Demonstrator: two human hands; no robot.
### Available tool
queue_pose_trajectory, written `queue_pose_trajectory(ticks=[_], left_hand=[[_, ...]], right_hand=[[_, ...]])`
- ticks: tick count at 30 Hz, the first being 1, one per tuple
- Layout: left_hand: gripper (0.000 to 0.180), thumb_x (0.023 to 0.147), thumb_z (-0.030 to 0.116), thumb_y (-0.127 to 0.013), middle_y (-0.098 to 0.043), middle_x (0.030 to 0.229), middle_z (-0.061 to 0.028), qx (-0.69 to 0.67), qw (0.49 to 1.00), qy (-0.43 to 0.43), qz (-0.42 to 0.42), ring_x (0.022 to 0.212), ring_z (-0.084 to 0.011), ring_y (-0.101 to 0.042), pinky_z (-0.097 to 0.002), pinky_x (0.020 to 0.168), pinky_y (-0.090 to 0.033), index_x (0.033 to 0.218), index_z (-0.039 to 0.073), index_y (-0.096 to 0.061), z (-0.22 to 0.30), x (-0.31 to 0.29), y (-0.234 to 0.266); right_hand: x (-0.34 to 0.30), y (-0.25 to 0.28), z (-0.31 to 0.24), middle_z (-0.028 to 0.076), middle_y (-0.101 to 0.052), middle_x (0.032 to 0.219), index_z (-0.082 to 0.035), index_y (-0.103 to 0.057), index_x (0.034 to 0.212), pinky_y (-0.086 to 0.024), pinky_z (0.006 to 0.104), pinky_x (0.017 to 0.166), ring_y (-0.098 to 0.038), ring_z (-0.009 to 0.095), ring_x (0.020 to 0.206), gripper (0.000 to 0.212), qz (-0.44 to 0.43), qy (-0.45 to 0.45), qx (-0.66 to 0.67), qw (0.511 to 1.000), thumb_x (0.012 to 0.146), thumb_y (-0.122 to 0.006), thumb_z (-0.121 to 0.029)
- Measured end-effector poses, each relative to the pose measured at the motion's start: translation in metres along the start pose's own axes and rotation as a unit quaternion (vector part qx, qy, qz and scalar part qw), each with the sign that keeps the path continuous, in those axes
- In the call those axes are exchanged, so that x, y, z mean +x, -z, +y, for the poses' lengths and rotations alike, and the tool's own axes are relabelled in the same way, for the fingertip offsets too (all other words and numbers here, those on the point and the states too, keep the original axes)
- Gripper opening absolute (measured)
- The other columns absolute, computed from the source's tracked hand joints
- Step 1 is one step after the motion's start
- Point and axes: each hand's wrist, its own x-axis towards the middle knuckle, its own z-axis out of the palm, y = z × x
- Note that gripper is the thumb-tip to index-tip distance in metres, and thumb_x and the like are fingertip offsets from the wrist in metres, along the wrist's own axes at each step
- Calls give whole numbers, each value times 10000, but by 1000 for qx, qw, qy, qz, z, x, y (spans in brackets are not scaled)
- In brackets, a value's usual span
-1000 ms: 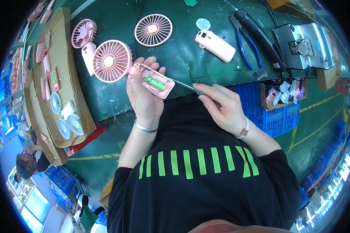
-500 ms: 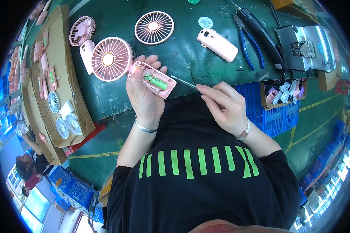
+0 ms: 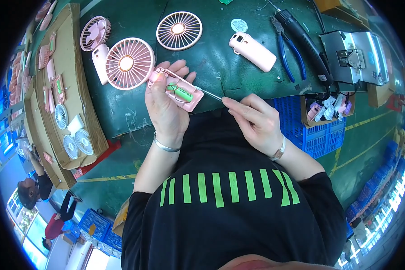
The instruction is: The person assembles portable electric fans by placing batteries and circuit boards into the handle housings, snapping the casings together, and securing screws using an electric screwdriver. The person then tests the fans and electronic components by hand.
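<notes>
Left hand is cradling an opened fan handle, right hand pinching a thin metal tool, apparently probing; next move is likely needing care near 1 battery.

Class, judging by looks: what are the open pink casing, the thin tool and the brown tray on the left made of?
Open pink casing: probably moulded plastic, smooth, with thin, even walls.
Thin tool: its shaft is likely metal, grey and shiny.
Brown tray: seemingly cardboard, matt, with rough, uneven edges.
</notes>
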Motion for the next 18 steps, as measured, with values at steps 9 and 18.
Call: queue_pose_trajectory(ticks=[9, 18], left_hand=[[294, 1002, 198, -459, -636, 1119, -231, 28, 999, -10, -14, 974, -264, -665, -472, 939, -534, 1198, -21, -473, -4, 2, -2], [290, 1011, 187, -432, -626, 1143, -257, 9, 1000, -21, -2, 1017, -306, -659, -457, 974, -515, 1192, -36, -470, -4, 4, -4]], right_hand=[[1, -7, 4, 69, -524, 756, -85, -701, 1138, -499, 315, 543, -581, 195, 603, 390, 3, 12, -17, 1000, 770, -690, 43], [2, 2, 2, 61, -539, 745, -20, -687, 1123, -358, 246, 495, -469, 120, 557, 306, 77, -41, 34, 996, 830, -663, 64]])
